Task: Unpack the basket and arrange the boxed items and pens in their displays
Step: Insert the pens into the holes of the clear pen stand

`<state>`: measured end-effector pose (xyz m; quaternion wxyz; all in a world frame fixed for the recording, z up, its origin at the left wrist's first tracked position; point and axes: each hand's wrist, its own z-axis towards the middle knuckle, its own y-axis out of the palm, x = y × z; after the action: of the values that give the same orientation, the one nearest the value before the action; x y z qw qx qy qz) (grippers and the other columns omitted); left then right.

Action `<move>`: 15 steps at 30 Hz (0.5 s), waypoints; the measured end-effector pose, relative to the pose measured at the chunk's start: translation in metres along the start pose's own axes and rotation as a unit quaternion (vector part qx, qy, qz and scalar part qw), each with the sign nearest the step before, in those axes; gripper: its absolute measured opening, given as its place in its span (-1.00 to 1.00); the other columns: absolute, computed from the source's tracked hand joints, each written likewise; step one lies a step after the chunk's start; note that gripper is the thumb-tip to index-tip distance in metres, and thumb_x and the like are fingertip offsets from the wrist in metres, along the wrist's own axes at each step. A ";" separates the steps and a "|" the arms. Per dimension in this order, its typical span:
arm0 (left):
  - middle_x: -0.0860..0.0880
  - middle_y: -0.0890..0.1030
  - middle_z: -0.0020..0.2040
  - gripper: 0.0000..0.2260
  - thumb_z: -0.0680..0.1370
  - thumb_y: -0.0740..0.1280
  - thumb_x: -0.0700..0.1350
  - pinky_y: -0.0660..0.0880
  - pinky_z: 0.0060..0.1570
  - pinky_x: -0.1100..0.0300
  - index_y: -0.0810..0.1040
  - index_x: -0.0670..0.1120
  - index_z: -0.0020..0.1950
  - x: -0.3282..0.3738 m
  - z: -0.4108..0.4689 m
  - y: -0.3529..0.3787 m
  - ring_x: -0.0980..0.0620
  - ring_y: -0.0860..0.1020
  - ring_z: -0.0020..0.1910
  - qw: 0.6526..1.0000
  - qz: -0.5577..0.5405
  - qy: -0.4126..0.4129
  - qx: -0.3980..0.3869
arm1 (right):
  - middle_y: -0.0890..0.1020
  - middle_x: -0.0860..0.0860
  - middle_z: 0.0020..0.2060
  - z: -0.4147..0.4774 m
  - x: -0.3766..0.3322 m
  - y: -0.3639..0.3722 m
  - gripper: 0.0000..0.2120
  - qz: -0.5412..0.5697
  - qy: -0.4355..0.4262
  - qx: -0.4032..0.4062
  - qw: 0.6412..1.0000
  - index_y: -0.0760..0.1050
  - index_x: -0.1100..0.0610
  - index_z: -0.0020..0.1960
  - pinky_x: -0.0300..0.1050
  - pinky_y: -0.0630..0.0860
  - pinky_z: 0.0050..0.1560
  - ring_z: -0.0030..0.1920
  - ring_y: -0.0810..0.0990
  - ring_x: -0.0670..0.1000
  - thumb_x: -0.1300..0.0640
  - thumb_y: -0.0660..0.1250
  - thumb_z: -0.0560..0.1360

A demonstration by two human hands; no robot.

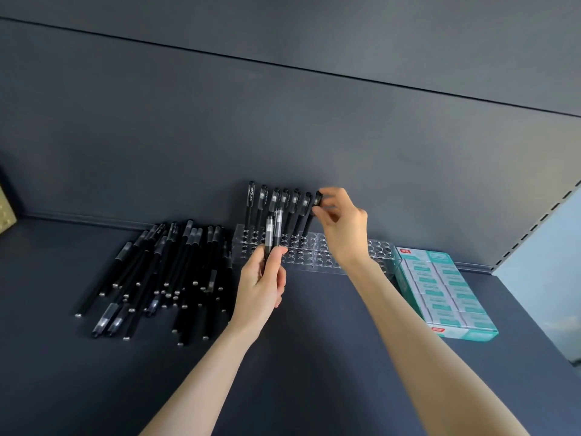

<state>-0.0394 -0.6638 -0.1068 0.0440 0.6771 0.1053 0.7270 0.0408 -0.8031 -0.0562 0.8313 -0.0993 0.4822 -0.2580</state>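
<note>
A clear acrylic pen holder [323,251] with many round holes stands against the back wall of the dark shelf. Several black pens [273,206] stand upright in its back row. My right hand [341,223] pinches the cap of the rightmost standing pen [312,215], whose tip is in a hole. My left hand [261,284] holds two black pens [273,229] upright in front of the holder. A loose pile of black pens [163,272] lies on the shelf to the left.
A clear display with teal and white boxed items [440,287] sits at the right of the shelf. The dark shelf surface [314,341] stretches toward me. A slotted upright [534,228] bounds the right side. A yellowish object [6,212] shows at the far left.
</note>
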 end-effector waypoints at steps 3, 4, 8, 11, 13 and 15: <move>0.03 0.37 -0.45 -0.79 0.60 0.24 0.00 0.20 -0.56 0.22 0.48 -0.15 0.01 0.000 0.000 0.000 0.08 0.24 -0.55 1.000 0.004 0.000 0.000 | 0.57 -0.06 -0.19 -0.001 0.000 0.000 -0.78 -0.010 0.007 -0.009 1.000 0.49 0.14 0.14 -0.23 0.51 -0.07 -0.18 0.63 0.04 0.27 0.33 0.51; 0.03 0.37 -0.46 -0.79 0.60 0.23 0.00 0.20 -0.56 0.22 0.48 -0.15 0.01 0.000 -0.001 0.000 0.09 0.24 -0.55 1.000 0.005 0.001 -0.003 | 0.57 -0.07 -0.20 -0.001 0.000 -0.001 -0.78 -0.015 0.006 -0.009 1.000 0.49 0.13 0.14 -0.21 0.51 -0.07 -0.19 0.63 0.04 0.26 0.33 0.51; 0.01 0.38 -0.45 -0.79 0.60 0.24 0.01 0.21 -0.55 0.21 0.50 -0.13 -0.01 0.000 -0.003 0.002 0.09 0.26 -0.54 1.000 0.024 0.002 -0.020 | 0.57 -0.09 -0.16 -0.007 -0.001 -0.005 -0.77 -0.041 -0.008 -0.001 0.999 0.51 0.10 0.15 -0.19 0.52 -0.07 -0.20 0.59 -0.02 0.26 0.33 0.51; 0.01 0.41 -0.44 -0.72 0.59 0.26 0.01 0.22 -0.55 0.22 0.46 -0.23 0.01 0.001 -0.004 0.003 0.08 0.26 -0.53 0.999 0.035 -0.002 -0.030 | 0.57 -0.11 -0.12 -0.018 -0.005 -0.013 -0.78 -0.024 -0.019 0.034 0.999 0.52 0.07 0.13 -0.31 0.49 -0.16 -0.21 0.55 -0.06 0.23 0.35 0.50; 0.00 0.43 -0.44 -0.71 0.58 0.28 0.01 0.23 -0.55 0.21 0.46 -0.24 0.00 0.001 -0.006 0.004 0.06 0.26 -0.53 0.998 0.037 0.000 -0.047 | 0.61 -0.16 -0.21 -0.029 -0.011 -0.018 -0.86 0.055 0.013 0.018 0.998 0.52 -0.04 0.02 -0.35 0.47 -0.19 -0.22 0.56 -0.14 0.12 0.39 0.48; 0.00 0.44 -0.43 -0.72 0.57 0.30 0.00 0.22 -0.54 0.21 0.48 -0.23 0.01 0.002 -0.008 0.007 0.06 0.26 -0.52 0.997 0.034 -0.002 -0.072 | 0.65 -0.16 -0.24 -0.039 -0.017 -0.021 -0.86 0.142 0.062 -0.049 0.987 0.54 -0.06 -0.03 -0.32 0.50 -0.17 -0.21 0.61 -0.15 0.05 0.44 0.43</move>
<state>-0.0473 -0.6706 -0.1041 0.0679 0.6766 0.0299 0.7326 -0.0065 -0.8086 -0.0551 0.8219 -0.0546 0.5544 -0.1190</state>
